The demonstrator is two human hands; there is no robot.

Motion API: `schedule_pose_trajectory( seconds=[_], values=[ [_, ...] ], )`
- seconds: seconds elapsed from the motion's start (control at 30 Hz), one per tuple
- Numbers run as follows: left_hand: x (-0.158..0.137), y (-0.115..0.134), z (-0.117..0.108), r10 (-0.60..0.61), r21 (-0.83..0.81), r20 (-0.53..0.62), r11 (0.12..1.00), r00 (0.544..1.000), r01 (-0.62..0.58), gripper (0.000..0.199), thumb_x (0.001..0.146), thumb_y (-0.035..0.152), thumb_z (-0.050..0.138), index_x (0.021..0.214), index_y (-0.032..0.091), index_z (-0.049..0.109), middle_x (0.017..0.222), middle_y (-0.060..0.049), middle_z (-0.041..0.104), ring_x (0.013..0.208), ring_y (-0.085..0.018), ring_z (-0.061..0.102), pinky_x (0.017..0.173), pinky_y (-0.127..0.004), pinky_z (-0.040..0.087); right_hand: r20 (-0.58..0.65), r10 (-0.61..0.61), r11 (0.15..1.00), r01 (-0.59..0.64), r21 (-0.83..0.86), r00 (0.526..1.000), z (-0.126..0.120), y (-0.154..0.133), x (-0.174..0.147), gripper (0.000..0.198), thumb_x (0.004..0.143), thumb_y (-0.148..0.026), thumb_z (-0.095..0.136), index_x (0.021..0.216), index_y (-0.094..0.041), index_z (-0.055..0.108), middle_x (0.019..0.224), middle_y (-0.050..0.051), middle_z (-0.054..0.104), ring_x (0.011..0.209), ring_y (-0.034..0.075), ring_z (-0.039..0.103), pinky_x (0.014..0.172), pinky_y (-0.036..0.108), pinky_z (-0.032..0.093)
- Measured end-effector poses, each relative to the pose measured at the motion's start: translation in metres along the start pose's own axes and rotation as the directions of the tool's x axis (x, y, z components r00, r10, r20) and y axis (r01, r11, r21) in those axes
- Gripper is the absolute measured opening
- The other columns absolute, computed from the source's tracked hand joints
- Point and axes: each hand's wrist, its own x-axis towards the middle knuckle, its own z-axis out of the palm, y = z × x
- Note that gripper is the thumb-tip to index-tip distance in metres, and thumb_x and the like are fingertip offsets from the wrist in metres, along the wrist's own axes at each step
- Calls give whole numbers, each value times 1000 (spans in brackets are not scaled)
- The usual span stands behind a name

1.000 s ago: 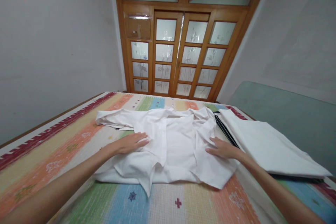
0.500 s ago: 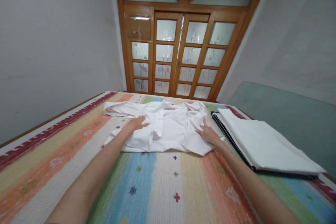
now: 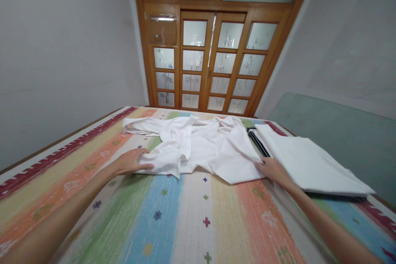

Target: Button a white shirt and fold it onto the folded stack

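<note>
A white shirt [image 3: 202,144] lies spread and wrinkled across the middle of the patterned cloth, one sleeve stretched out to the left. My left hand [image 3: 131,162] grips its near left corner, the thumb below and the fingers above the fabric. At the near right corner, my right hand [image 3: 272,169] pinches the edge between thumb and fingers. The shirt's front panels lie apart, and its near hem is slightly lifted off the cloth in the middle.
A striped, multicoloured cloth [image 3: 192,222] covers the table. Folded white fabric [image 3: 312,165] with black fabric beneath it lies on the right, close to my right forearm. A pale green panel [image 3: 334,136] leans by the right wall. Wooden glass doors [image 3: 213,62] stand beyond the far edge.
Both hands have moved outward and toward me, from lying on the shirt's body to gripping its near corners. The near right corner is drawn out to the right.
</note>
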Motion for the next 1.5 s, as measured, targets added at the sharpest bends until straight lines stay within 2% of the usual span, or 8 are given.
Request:
schedule_pose_trajectory(
  seconds=[0.23,0.43,0.53,0.67,0.9,1.17,1.37,1.5],
  values=[
    [-25,-21,2,-7,-116,-53,993,999,1,59,61,54,61,111,23,64,120,-9,65,108,-29,60,94,-34,43,-187,250,811,-100,576,950,-33,5,-23,42,76,-53,48,87,-16,63,85,10,70,76,23,62,62,30,48],
    [-24,-23,-12,-219,-350,-247,928,944,124,53,67,70,47,80,22,65,88,-5,72,87,-26,63,79,-34,48,-257,380,787,-165,595,888,-73,15,-21,41,62,-50,63,82,-15,65,80,10,67,75,25,60,65,33,47],
    [-26,-18,-16,-369,-521,-309,837,877,168,61,62,74,52,88,19,62,90,-6,71,84,-25,64,70,-32,51,-189,426,642,-148,752,885,-89,15,-21,37,60,-45,67,83,-16,67,83,12,69,77,26,62,63,33,48],
    [-34,-22,-6,-372,-599,-233,783,898,169,65,59,67,60,102,19,57,91,-6,70,78,-22,65,61,-29,51,88,252,355,-177,918,964,-92,12,-37,39,72,-49,60,93,-17,68,91,16,71,84,29,66,65,34,52],
    [-53,-36,25,-297,-257,-301,940,906,223,67,62,56,59,118,20,52,98,-7,68,85,-26,65,74,-33,50,259,-71,536,-182,824,963,-52,14,-89,65,65,-51,69,123,-24,57,116,11,67,102,31,64,82,41,55],
    [-42,-6,2,-304,-188,-342,949,889,252,35,72,40,44,92,21,66,99,-5,73,92,-28,65,81,-32,48,103,196,743,-216,633,975,-62,16,-89,53,51,-40,76,98,-19,67,72,4,69,57,22,61,44,30,49],
    [-48,-5,-22,-436,-120,-338,899,834,421,35,77,34,38,84,16,67,65,-6,68,61,-22,63,60,-28,46,-433,541,749,-179,638,721,-110,26,-84,22,57,-28,75,79,-26,69,62,-2,58,52,14,52,34,19,37],
    [-63,-11,-14,-332,84,-167,933,928,349,28,75,30,44,83,17,68,76,-7,69,70,-24,64,61,-29,46,-185,731,272,-32,962,657,-107,22,-84,28,57,-13,74,82,-21,66,74,-1,64,51,11,55,36,17,46]
  ],
)
